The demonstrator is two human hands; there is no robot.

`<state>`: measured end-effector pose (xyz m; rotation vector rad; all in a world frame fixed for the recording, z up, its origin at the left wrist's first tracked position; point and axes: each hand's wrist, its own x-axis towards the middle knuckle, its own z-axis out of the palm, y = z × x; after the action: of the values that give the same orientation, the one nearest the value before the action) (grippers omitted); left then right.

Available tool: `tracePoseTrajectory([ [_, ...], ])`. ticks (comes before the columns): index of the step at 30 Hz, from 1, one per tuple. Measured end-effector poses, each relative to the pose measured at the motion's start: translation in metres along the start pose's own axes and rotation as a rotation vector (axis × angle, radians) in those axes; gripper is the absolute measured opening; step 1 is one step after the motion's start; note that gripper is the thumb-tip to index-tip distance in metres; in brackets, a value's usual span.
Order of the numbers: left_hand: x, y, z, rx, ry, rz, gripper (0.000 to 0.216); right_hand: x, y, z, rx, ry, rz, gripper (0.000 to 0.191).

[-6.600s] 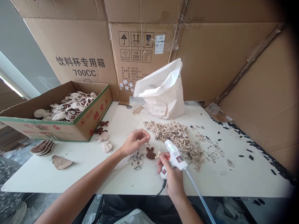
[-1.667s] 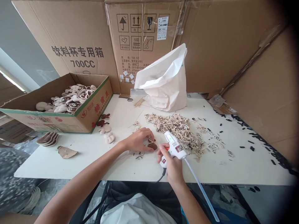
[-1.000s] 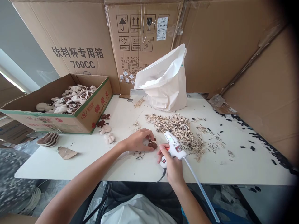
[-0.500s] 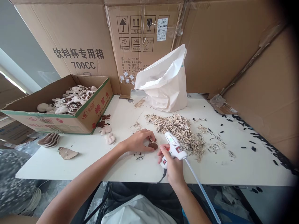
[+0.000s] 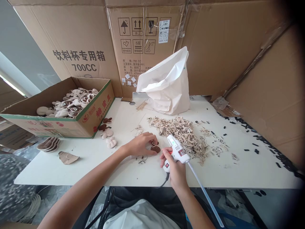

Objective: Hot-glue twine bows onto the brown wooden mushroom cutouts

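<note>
The brown rabbit-shaped piece [image 5: 156, 148], with a pale cord bow [image 5: 156, 145] on it, is on the white table [image 5: 145, 175], in front of the person. It lies just to the right of the left hand [image 5: 142, 144], at its fingertips, so this hand is the nearer one. Its long axis seems to run away from the person, but fingers cover a part, so I cannot be certain. The left grip is curved around the piece's left edge; whether it pinches or only presses, I cannot tell. The right grip is closed around a white glue gun [image 5: 177, 149]; the right hand [image 5: 175, 168] stays to the right of the piece, apart from it. Behind the gun spreads a heap of small pale cord pieces [image 5: 177, 127]. Thin dark scraps [image 5: 142, 160] lie near the left hand. A carton [image 5: 97, 119] with plush pieces stands at the left; a white bag [image 5: 168, 95] stands before cardboard walls [image 5: 214, 47].
</note>
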<state>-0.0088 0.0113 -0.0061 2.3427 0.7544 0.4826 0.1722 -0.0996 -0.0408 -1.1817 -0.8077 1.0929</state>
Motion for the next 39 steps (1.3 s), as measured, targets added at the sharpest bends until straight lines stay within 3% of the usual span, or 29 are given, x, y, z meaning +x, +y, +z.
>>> tracePoseTrajectory([
  [13, -0.0007, 0.0029, 0.0001, 0.014, -0.003, -0.037, 0.042, 0.001, 0.0013, -0.0008, -0.01, 0.003, 0.004, 0.026],
  [34, 0.0006, -0.0022, 0.0024, 0.072, 0.001, 0.019, 0.031, -0.0007, -0.0011, -0.0009, -0.023, 0.006, 0.021, 0.032],
  [39, -0.0003, -0.0012, 0.0033, 0.034, 0.008, -0.035, 0.039, -0.0012, -0.0012, -0.0016, -0.02, 0.0, 0.037, 0.033],
])
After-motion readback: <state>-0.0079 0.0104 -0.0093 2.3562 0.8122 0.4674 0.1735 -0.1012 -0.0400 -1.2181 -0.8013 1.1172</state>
